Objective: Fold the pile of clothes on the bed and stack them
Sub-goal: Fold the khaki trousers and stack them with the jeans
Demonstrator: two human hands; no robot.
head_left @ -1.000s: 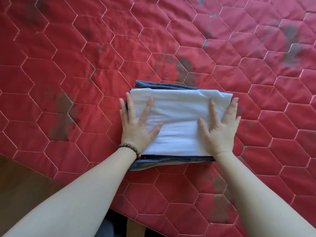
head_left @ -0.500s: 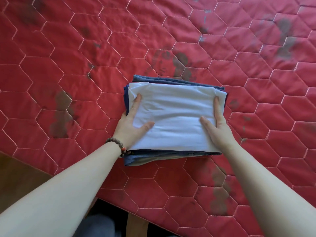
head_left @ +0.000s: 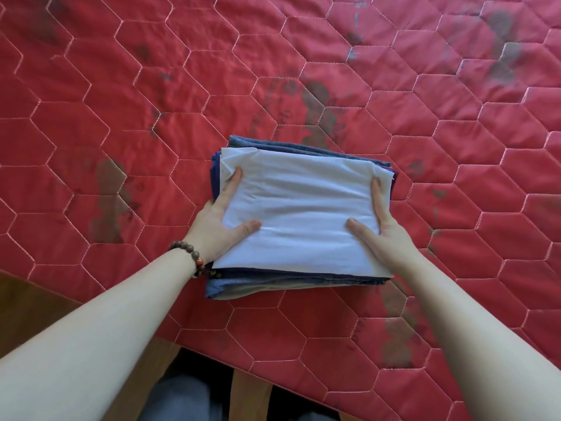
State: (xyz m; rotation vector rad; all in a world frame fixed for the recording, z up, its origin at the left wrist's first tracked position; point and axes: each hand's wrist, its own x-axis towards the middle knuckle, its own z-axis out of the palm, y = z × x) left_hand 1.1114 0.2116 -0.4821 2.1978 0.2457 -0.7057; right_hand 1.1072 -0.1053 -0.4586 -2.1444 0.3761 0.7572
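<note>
A stack of folded clothes lies on the red quilted bed (head_left: 127, 95), near its front edge. A folded white garment (head_left: 303, 208) is on top, with blue denim pieces (head_left: 273, 287) underneath. My left hand (head_left: 212, 229) holds the stack's left side, with thumb and forefinger on the white cloth and the other fingers hidden down the side. My right hand (head_left: 388, 238) holds the right side the same way.
The quilt spreads wide on all sides of the stack, with dark worn patches. The bed's front edge runs diagonally below my arms. Beyond it are brown wood (head_left: 30, 308) and my grey-clad legs (head_left: 179, 399). A bead bracelet (head_left: 188, 253) is on my left wrist.
Both hands lay flat on top of the white garment. They have slid outward to the stack's two sides, and most fingers have gone down over the edges.
</note>
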